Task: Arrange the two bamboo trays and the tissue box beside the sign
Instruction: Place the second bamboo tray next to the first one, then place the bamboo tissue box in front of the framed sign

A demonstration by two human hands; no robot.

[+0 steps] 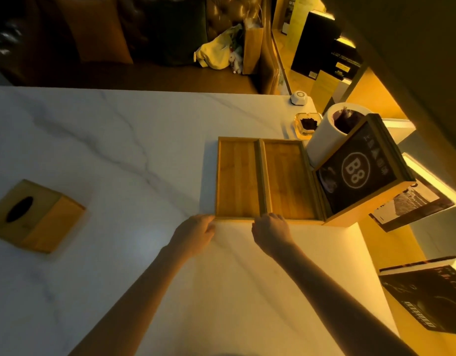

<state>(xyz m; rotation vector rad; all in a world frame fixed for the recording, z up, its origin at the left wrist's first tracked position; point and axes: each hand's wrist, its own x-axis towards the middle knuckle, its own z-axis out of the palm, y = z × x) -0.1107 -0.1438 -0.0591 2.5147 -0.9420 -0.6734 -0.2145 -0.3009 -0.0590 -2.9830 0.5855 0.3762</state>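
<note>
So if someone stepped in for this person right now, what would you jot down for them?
Left hand: at the near left corner of the left flat bamboo tray, grip unclear.
Right hand: at the near edge where that tray meets the right flat bamboo tray, grip unclear.
Done: both trays lie side by side, touching, against the wooden-framed black B8 sign.
Left: the wooden tissue box with an oval slot sits far left on the white marble table; bring it over beside the trays.

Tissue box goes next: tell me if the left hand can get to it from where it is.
Probably yes. The tissue box lies far to the left of the left hand, with only bare marble table between them, though it looks like a long sideways reach.
</note>
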